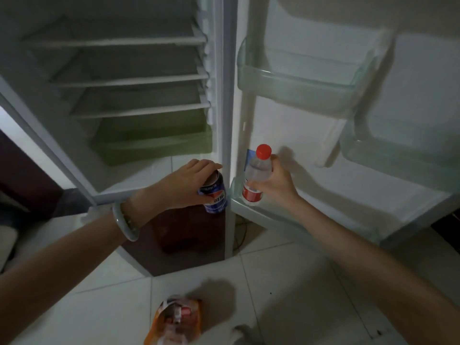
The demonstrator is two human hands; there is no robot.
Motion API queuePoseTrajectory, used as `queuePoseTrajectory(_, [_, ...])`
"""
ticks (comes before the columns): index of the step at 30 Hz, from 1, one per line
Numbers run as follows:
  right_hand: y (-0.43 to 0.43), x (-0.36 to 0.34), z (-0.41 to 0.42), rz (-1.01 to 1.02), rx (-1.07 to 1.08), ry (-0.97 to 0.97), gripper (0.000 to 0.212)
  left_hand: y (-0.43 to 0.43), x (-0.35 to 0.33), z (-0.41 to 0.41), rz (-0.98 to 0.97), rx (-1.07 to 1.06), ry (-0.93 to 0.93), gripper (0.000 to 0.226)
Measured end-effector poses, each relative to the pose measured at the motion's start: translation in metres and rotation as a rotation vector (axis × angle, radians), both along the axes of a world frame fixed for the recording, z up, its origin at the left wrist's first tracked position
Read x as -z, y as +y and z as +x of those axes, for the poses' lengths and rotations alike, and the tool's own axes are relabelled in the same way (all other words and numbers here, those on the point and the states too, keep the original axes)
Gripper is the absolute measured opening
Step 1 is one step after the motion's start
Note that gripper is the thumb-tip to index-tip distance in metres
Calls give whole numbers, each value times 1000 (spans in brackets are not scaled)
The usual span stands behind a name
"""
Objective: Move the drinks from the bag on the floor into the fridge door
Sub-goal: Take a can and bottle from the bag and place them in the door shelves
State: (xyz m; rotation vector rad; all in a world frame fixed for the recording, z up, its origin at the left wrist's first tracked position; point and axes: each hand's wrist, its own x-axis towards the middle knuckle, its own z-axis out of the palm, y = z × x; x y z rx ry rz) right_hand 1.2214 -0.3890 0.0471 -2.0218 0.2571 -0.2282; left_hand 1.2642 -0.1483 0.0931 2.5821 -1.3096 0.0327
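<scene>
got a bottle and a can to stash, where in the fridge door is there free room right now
The bottom door shelf looks bare right of the water bottle that the right hand holds at its hinge end. The two upper door bins look empty too. It is tight at the hinge, where the left hand holds the cola can.

White tiled floor [286,282]; orange bag [174,319] on it.

Blue can [214,195]: upright, held before the fridge's hinge edge. Clear red-capped, red-labelled bottle [256,174]: tilted, base over the lowest door shelf [286,217]. Orange bag [174,322]: open on floor tiles.
</scene>
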Motion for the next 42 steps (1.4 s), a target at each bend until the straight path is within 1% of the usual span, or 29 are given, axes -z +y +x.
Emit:
queuePoseTrajectory(4, [0,34,25,-3,-41,34,66,-2,14,12,43,-34,27,70])
queuePoseTrajectory(7, [-5,47,37,-11,-56,55,65,-4,23,18,61,-49,42,72])
queuePoseTrajectory(12, [-9,49,46,-68,-80,54,63,-10,34,22,50,-75,101,73])
queuePoseTrajectory(16, [-6,49,45,-125,-73,52,61,-18,32,20,19,-70,112,68])
queuePoseTrajectory(19, [-7,50,47,-194,-96,71,69,-23,26,17,9,-46,75,68])
queuePoseTrajectory(21, [-16,59,50,-205,-86,58,76,-25,20,12,-6,-26,64,66])
queuePoseTrajectory(23, [-29,62,45,-201,-86,3,84,-25,13,6,-23,3,70,66])
queuePoseTrajectory(24, [-24,41,31,-210,-70,-21,82,-26,10,2,-31,18,76,66])
queuePoseTrajectory(25, [-19,18,15,-204,-50,-41,74,-26,5,-2,-38,29,83,66])
queuePoseTrajectory(27, [-16,-7,-13,-223,-22,-56,47,-27,-7,-11,-59,47,86,65])
queuePoseTrajectory(28, [-14,-17,-29,-250,-3,-75,41,-28,-15,-15,-76,63,81,65])
queuePoseTrajectory(30, [-13,-26,-59,-341,58,-80,47,-32,-32,-24,-116,118,51,66])
queuePoseTrajectory(32, [-12,-31,-84,-391,93,-73,49,-35,-51,-36,-130,170,-3,66])
queuePoseTrajectory(34, [-10,-41,-108,-426,87,-35,52,-39,-69,-48,-117,227,-59,67])
queuePoseTrajectory(37, [0,-58,-144,-538,38,6,57,-47,-90,-62,-87,301,-122,71])
queuePoseTrajectory(38, [4,-61,-156,-569,32,30,60,-51,-96,-66,-84,321,-133,71])
queuePoseTrajectory(42, [14,-70,-197,-651,121,92,69,-71,-119,-80,-117,371,-139,72])
